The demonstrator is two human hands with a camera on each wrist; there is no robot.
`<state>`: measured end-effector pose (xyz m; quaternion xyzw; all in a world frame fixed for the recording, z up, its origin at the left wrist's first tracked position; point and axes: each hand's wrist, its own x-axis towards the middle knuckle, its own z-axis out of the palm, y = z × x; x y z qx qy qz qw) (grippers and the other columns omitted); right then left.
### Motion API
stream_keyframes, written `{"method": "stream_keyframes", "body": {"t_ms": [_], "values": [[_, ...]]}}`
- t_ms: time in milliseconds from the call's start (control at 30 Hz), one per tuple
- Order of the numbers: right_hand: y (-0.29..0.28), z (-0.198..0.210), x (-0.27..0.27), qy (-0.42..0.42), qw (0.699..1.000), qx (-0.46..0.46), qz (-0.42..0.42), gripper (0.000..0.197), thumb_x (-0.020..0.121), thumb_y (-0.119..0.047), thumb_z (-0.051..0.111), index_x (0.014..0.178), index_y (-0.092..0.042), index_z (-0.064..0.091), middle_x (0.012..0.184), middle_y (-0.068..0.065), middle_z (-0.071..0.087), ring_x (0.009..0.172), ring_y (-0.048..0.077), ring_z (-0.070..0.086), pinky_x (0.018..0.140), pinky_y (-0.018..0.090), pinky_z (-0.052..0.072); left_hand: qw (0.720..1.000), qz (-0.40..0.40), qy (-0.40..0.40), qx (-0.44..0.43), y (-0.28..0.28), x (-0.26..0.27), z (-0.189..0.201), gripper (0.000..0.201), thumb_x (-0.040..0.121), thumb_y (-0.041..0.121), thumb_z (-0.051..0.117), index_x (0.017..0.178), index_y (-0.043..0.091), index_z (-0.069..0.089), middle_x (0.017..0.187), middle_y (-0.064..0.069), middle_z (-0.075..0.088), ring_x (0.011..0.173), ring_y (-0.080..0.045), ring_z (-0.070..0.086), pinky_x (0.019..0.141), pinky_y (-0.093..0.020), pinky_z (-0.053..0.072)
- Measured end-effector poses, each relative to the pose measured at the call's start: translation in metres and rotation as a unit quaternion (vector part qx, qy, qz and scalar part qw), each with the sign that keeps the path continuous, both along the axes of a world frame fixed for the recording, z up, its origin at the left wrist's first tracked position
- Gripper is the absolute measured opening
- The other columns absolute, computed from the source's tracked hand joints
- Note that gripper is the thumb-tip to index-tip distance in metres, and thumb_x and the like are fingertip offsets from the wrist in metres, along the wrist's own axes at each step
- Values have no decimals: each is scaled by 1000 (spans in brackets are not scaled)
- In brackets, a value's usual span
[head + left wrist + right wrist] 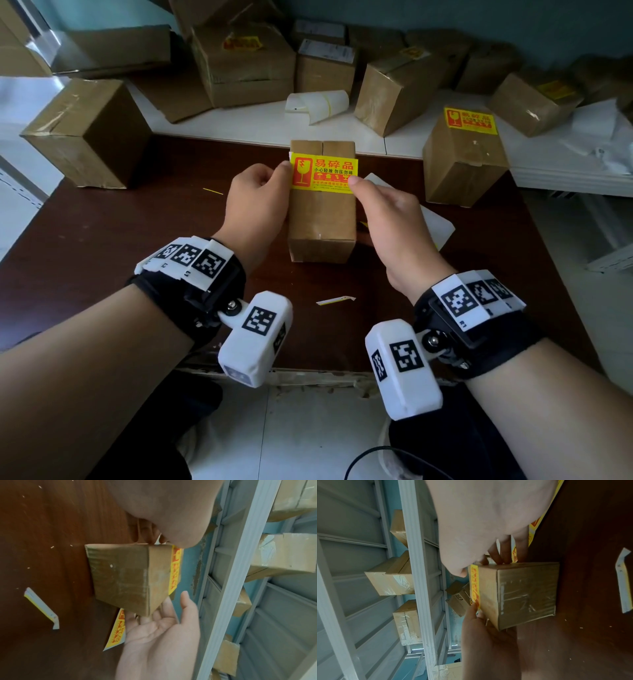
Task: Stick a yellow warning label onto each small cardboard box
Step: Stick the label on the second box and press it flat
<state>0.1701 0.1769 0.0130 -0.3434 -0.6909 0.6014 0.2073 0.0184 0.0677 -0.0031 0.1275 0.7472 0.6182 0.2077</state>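
A small cardboard box (pixel 322 219) lies lengthwise in the middle of the dark wooden table (pixel 102 260). A yellow warning label (pixel 323 171) with red print lies across its far top end. My left hand (pixel 280 170) pinches the label's left edge beside the box. My right hand (pixel 359 184) has its thumb on the label's right lower corner, with its fingers straight down the box's side. In the left wrist view the box (pixel 126 577) shows the label (pixel 175 569) edge-on, and the right hand (pixel 163 628) is open-palmed. The right wrist view shows the label (pixel 475 586) on the box (pixel 522 592).
A box bearing a label (pixel 462 154) stands at the right and a plain box (pixel 89 133) at the left. More boxes pile up at the back behind curled white backing paper (pixel 317 104). A label sheet (pixel 435 222) lies under my right hand. A backing strip (pixel 335 300) lies nearer me.
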Motion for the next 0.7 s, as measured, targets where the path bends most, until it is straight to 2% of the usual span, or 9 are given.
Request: {"method": "stream_keyframes", "body": {"t_ms": [100,167,233,300,333,467,533,600,700], "values": [[0,2,-3,-46,998,-30,9,90,87,-75,60,130,3,62,134,29,64,127,47,61,115,67,45,998,-44,-37,-4,2,-6,2,38,97,46,67,100,8,71,90,-14,70,82,-36,74,79,-59,66],[5,4,-5,-72,996,-51,-3,98,82,-81,60,136,1,58,139,27,62,130,48,61,116,69,45,997,-64,-52,-7,3,-11,6,31,104,38,65,102,8,71,85,-11,70,75,-34,73,68,-46,63],[10,8,-3,-76,995,-62,-11,82,88,-79,62,127,-7,71,132,19,74,123,40,70,113,63,53,995,-65,-77,-11,4,-14,11,27,108,33,62,101,8,69,75,-4,65,61,-22,62,57,-31,50],[18,13,1,-65,996,-54,-33,47,101,-68,62,107,-26,84,116,5,81,118,28,74,111,54,57,995,-51,-89,-14,1,-19,14,29,109,33,62,100,7,71,77,-4,66,61,-18,60,57,-29,45],[23,16,3,-56,996,-43,-46,39,105,-64,60,104,-33,84,113,1,81,118,25,74,111,51,57,995,-41,-89,-10,-1,-21,17,29,109,34,63,99,8,71,79,-5,65,64,-18,58,58,-30,44],[40,27,18,0,992,-42,-119,44,111,-54,56,141,-25,67,129,-3,72,120,15,71,107,40,59,997,6,-73,-27,-12,-34,32,28,108,40,62,103,14,72,102,-7,74,85,-21,68,78,-40,56],[48,28,26,33,985,-62,-157,49,112,-48,55,152,-19,62,140,1,70,121,14,71,104,36,59,995,16,-92,-26,-18,-38,37,29,109,41,60,106,14,72,112,-10,77,96,-24,72,92,-44,60],[52,28,31,46,981,-76,-175,50,113,-43,54,155,-18,59,145,3,69,121,14,72,102,33,59,993,11,-115,-28,-23,-38,40,30,110,40,57,107,14,72,118,-10,77,104,-27,75,103,-47,59],[48,26,33,43,982,-87,-163,48,114,-42,53,155,-17,60,143,3,70,122,14,72,100,32,58,991,-2,-128,-36,-25,-31,43,31,111,39,55,107,14,72,121,-11,77,111,-29,75,106,-51,58]]}}
